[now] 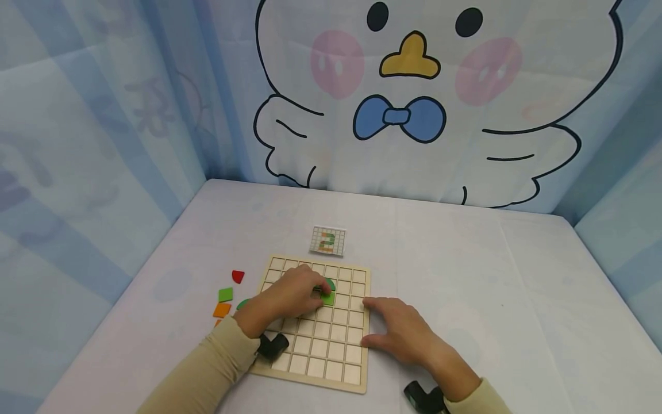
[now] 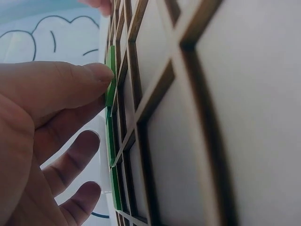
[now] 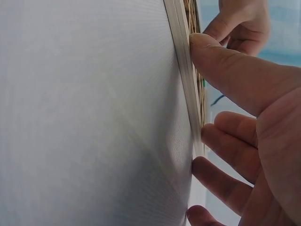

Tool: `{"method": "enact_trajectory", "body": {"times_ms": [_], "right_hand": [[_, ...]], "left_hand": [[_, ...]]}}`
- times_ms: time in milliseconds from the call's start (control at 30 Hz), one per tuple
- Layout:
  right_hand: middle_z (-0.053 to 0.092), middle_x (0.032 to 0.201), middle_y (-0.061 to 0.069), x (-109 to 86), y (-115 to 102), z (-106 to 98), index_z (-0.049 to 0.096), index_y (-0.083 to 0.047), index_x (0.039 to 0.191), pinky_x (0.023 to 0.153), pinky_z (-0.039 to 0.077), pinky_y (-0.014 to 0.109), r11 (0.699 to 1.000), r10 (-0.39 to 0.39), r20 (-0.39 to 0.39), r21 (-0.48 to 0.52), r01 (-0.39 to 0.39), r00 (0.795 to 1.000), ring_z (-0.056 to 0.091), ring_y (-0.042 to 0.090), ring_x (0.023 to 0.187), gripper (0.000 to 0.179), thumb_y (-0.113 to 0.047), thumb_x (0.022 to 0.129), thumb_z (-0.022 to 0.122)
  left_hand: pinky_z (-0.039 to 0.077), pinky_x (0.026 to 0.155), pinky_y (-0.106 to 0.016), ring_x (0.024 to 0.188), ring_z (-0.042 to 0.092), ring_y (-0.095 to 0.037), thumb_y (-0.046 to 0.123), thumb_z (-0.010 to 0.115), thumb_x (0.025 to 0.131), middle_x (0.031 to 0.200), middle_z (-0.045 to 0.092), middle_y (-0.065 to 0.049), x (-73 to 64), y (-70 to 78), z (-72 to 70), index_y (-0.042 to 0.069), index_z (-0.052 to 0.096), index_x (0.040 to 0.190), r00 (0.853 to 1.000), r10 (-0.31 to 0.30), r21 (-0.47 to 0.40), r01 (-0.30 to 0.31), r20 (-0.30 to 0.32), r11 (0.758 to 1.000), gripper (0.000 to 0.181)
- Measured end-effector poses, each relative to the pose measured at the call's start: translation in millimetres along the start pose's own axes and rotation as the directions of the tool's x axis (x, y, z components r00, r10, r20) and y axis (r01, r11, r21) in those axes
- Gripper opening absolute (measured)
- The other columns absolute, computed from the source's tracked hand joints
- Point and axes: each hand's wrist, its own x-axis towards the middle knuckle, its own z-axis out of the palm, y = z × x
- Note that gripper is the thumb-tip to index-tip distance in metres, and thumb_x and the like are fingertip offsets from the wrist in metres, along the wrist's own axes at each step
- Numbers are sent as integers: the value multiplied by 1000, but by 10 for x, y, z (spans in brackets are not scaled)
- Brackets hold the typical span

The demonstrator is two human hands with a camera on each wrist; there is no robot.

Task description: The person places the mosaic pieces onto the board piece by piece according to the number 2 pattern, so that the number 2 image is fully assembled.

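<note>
A light wooden grid board lies flat on the table. Over its upper middle, my left hand pinches a bright green square tile with thumb and index finger, at the grid surface. A darker green rounded tile sits just beyond that square. In the left wrist view the thumb touches the green tile, and another green tile lies along the grid beside it. My right hand touches the board's right edge with thumb and fingertips spread apart, its fingers fairly straight.
A small pattern card with a green and orange figure lies behind the board. Left of the board are a red tile, a green square, an orange tile and a partly hidden green piece. Printed curtains stand around the table.
</note>
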Motion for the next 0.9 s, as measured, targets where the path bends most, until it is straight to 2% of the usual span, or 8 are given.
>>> {"method": "enact_trajectory", "body": {"times_ms": [267, 567, 733, 900], "right_hand": [[60, 134, 12, 2, 1, -11, 59, -1, 135, 105, 39, 55, 1000, -14, -1, -5, 14, 1000, 52, 35, 128, 67, -35, 82, 82], [59, 135, 12, 9, -5, -22, 58, -2, 136, 105, 38, 55, 1000, -1, 12, -7, 2, 1000, 51, 35, 129, 68, -36, 82, 82], [60, 134, 12, 6, 3, -18, 59, -2, 135, 105, 38, 54, 1000, -8, 7, -12, 8, 1000, 51, 35, 128, 67, -36, 82, 82], [60, 134, 12, 1, 11, -10, 59, -2, 135, 105, 38, 54, 1000, -9, 4, -9, 9, 1000, 51, 35, 128, 67, -36, 82, 82]], "left_hand": [[48, 89, -43, 105, 58, -27, 10, 73, 90, 107, 70, 0, -7, -8, -10, 12, 77, 105, 1000, -18, -27, 19, 13, 999, 16], [48, 92, -43, 110, 56, -27, 11, 72, 92, 110, 69, -1, 0, -48, -12, 13, 76, 109, 998, -51, -109, 56, 43, 992, 19], [49, 91, -43, 109, 57, -28, 11, 72, 91, 109, 69, -2, -7, -52, -13, 13, 77, 108, 998, -38, -105, 43, 48, 994, 17], [48, 92, -44, 108, 56, -28, 13, 73, 91, 109, 68, -2, -22, -36, -26, 15, 77, 107, 997, -55, -99, 61, 61, 993, 17]]}}
